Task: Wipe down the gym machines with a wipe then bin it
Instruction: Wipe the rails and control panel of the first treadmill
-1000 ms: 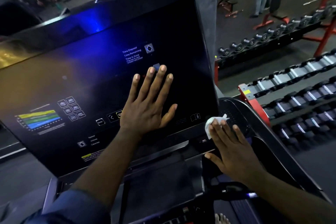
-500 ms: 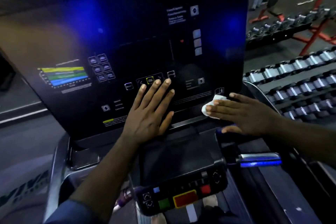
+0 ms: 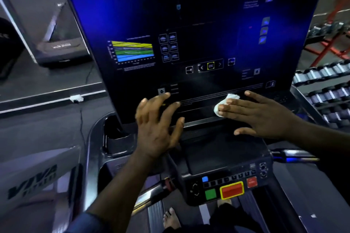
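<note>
Since the earlier frame the right hand (image 3: 263,117) has slid the wipe (image 3: 224,104) leftward along the lower edge of the screen panel (image 3: 189,15), away from its right corner. The left hand (image 3: 157,130) has dropped from the arrow keys to that same edge. Two hands and one wipe are in view. Straight fingers of the right hand press the crumpled white wipe against the panel's bottom strip. The left hand holds nothing, its fingers spread wide and blurred; whether they touch the panel cannot be told. A bare stretch of the strip lies between the hands. Below, the keypad (image 3: 191,187) carries one green, one blue and two red buttons. A cup well (image 3: 115,138) borders the left side and dumbbell racks (image 3: 325,89) the right.
</note>
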Demonstrator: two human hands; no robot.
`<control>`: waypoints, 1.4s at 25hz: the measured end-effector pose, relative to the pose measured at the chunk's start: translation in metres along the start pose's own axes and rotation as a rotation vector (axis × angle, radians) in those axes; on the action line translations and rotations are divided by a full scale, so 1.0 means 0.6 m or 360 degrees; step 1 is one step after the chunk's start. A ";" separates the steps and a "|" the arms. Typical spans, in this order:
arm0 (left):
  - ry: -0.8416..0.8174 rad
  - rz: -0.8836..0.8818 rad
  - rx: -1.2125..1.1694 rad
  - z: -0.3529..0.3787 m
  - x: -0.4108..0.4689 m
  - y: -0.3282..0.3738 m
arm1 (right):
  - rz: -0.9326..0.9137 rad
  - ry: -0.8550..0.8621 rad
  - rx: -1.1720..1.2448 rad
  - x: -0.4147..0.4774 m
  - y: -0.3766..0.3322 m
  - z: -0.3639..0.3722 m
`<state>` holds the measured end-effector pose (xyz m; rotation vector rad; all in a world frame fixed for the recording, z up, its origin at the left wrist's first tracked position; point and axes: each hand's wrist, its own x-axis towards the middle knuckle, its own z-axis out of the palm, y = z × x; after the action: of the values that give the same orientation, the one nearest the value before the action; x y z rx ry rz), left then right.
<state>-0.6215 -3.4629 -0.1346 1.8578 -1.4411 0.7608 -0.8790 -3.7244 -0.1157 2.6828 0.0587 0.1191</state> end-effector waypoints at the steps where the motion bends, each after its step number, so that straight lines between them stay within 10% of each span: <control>1: 0.0149 -0.0301 -0.0005 -0.010 -0.019 -0.010 | 0.0005 -0.0003 0.0014 0.011 -0.010 -0.005; 4: 0.0455 -0.1032 -0.0203 -0.023 -0.044 -0.041 | -0.0030 0.0054 0.0029 0.049 -0.041 -0.015; 8: 0.0568 -0.1221 -0.0787 -0.026 -0.041 -0.086 | -0.0051 0.0024 0.0043 0.094 -0.073 -0.031; 15: 0.0266 -0.2231 -0.2149 -0.068 0.019 -0.114 | -0.0006 -0.0018 0.0058 0.137 -0.120 -0.056; 24: -0.0296 -0.2176 -0.2391 -0.097 0.024 -0.149 | 0.0070 0.0068 0.0157 0.229 -0.218 -0.075; 35: -0.0361 -0.2032 -0.2458 -0.104 0.054 -0.172 | 0.0394 0.0117 0.0306 0.321 -0.348 -0.105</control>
<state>-0.5171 -3.4145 -0.0865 1.0712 -0.2921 -0.9775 -0.6975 -3.4980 -0.1372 2.8667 -0.2521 0.3037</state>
